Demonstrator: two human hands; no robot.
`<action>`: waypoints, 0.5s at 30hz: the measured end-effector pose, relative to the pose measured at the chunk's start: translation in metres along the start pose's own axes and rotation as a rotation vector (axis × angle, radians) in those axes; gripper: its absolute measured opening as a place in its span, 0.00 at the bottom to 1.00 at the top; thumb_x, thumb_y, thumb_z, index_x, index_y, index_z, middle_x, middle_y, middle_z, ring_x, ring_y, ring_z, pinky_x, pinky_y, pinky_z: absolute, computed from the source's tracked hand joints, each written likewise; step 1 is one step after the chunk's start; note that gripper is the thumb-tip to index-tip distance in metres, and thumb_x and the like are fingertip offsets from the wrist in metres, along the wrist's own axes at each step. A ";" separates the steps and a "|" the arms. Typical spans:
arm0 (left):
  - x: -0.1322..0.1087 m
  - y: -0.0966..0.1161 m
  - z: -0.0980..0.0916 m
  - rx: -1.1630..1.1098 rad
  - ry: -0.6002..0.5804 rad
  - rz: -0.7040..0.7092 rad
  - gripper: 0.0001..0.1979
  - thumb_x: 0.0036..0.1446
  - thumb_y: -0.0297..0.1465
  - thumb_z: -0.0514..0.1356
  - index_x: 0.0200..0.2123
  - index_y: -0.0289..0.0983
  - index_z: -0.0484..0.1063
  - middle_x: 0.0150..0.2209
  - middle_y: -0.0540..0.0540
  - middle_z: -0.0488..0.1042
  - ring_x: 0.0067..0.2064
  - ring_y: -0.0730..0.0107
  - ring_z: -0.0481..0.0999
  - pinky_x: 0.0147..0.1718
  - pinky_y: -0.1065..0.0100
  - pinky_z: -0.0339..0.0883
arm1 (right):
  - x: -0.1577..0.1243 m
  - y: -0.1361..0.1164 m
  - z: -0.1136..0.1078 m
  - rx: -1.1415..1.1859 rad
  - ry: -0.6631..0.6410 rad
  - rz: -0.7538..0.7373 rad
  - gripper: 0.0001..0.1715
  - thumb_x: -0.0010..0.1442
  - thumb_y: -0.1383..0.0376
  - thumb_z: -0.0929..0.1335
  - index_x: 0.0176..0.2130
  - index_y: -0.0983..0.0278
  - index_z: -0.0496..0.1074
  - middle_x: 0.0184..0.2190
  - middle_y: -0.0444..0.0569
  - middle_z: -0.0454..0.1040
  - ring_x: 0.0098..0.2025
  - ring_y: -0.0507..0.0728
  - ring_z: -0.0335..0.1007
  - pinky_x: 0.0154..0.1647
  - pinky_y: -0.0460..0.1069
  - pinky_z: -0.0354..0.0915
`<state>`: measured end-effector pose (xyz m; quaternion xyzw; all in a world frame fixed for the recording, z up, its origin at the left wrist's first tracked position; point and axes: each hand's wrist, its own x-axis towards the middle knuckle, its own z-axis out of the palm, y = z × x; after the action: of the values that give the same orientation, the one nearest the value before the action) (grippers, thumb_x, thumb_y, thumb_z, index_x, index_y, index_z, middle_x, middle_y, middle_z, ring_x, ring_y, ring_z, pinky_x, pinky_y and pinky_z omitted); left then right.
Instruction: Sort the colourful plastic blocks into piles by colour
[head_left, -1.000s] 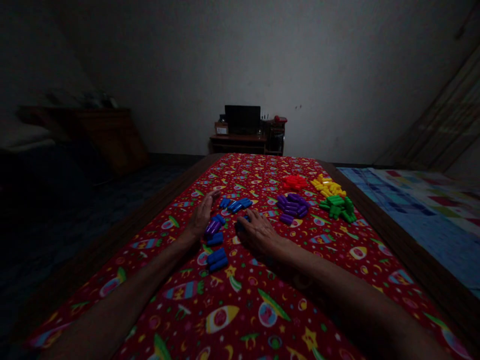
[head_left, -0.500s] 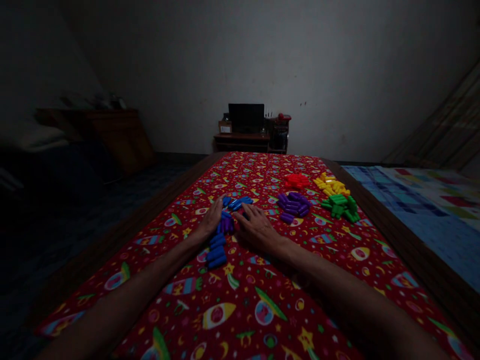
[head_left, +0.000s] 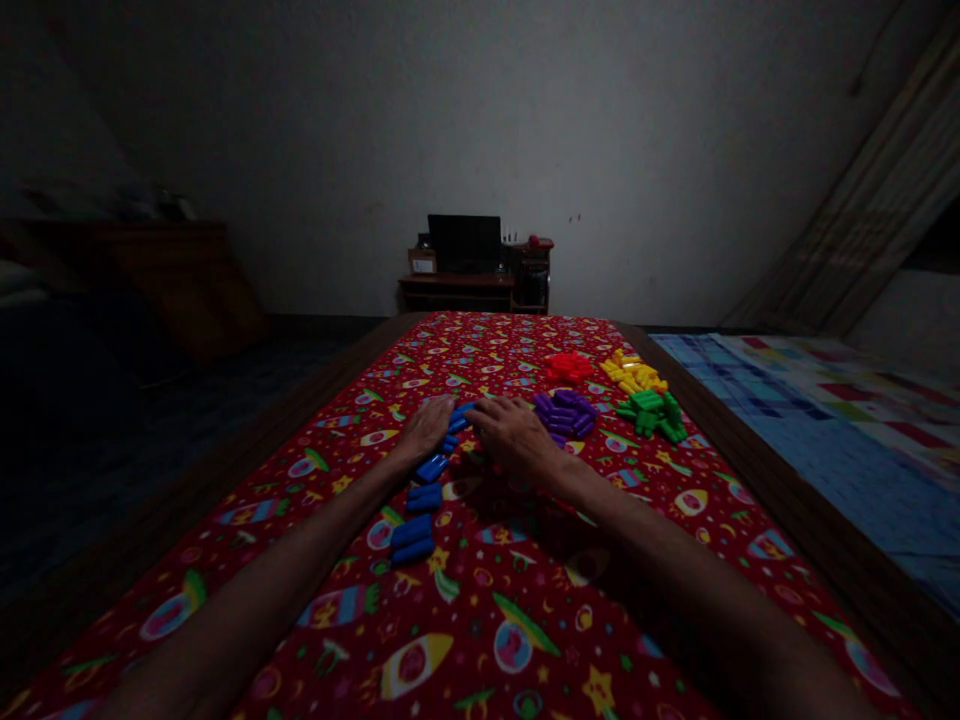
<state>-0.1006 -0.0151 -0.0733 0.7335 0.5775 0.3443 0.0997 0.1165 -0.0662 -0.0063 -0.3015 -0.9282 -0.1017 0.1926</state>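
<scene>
Several blue pieces (head_left: 425, 492) near left hand (head_left: 427, 426), right hand (head_left: 517, 438) beside purple pile (head_left: 568, 410), each grip unclear, red pile (head_left: 568, 368) beyond

hands (head_left: 516, 437) closer together — at blue pieces (head_left: 460, 416)

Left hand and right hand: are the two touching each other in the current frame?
Apart. The head view shows blue pieces and red patterned cloth in the gap between the left hand and the right hand.
</scene>
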 end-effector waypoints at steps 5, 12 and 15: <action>-0.005 0.017 -0.003 -0.078 -0.178 0.087 0.29 0.64 0.43 0.39 0.53 0.36 0.72 0.55 0.40 0.74 0.57 0.57 0.71 0.60 0.55 0.59 | -0.012 0.053 -0.039 -0.019 -0.187 0.349 0.15 0.65 0.66 0.62 0.49 0.67 0.73 0.43 0.56 0.76 0.44 0.58 0.70 0.41 0.48 0.61; -0.016 0.036 -0.015 -0.164 -0.274 0.144 0.35 0.63 0.50 0.38 0.58 0.34 0.69 0.57 0.41 0.72 0.59 0.57 0.69 0.61 0.58 0.58 | -0.031 0.087 -0.034 -0.123 -0.358 0.420 0.20 0.61 0.64 0.67 0.52 0.66 0.72 0.46 0.57 0.76 0.49 0.59 0.69 0.44 0.48 0.60; -0.016 0.031 -0.012 -0.230 -0.269 0.101 0.38 0.62 0.54 0.39 0.58 0.34 0.68 0.58 0.41 0.71 0.60 0.55 0.68 0.61 0.57 0.57 | -0.030 0.083 -0.032 -0.151 -0.396 0.426 0.19 0.61 0.64 0.67 0.52 0.65 0.73 0.46 0.56 0.76 0.50 0.59 0.68 0.44 0.47 0.61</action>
<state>-0.0850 -0.0423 -0.0534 0.7848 0.4782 0.3113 0.2417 0.1979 -0.0252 0.0157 -0.5168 -0.8535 -0.0671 0.0017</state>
